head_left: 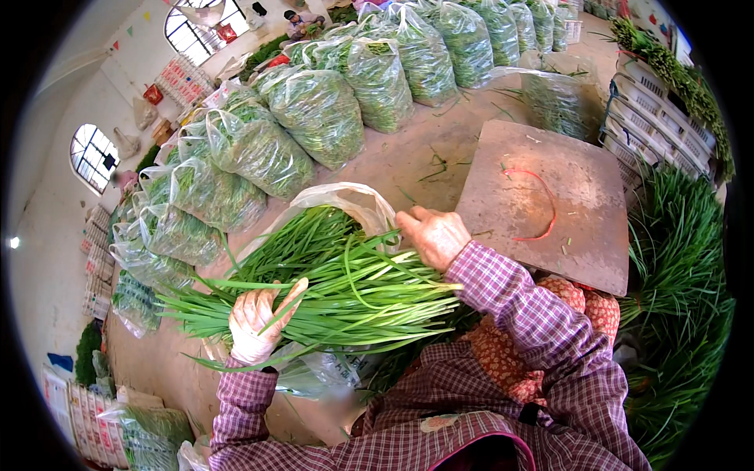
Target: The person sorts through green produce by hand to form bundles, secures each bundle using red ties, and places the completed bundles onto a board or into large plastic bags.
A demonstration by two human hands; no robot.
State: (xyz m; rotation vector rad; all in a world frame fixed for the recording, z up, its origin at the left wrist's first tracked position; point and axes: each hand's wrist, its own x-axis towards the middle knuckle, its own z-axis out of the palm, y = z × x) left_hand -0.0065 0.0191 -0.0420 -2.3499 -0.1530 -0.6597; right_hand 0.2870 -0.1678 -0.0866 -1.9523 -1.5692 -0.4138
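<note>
A large loose bunch of garlic chives (369, 290), long flat green leaves with paler ends to the right, lies across the mouth of a clear plastic bag (365, 192). My left hand (259, 318), pale wrapping about its palm and wrist, is curled against the bunch's left side with the thumb up; leaves partly hide its fingers. At the bag's right rim, my right hand (436, 235) has its fingers bent and pinching the plastic edge. More greens fill the bag below the bunch. Another piece of clear plastic (322, 373) lies under the leaves near my lap.
To the right stands a worn flat board (542, 204) with a red string (554, 208) on it. Heaped chives (675, 251) lie beyond it, near stacked white crates (660, 110). Filled plastic bags (314, 118) stand in rows ahead. Another person (302, 25) is far back.
</note>
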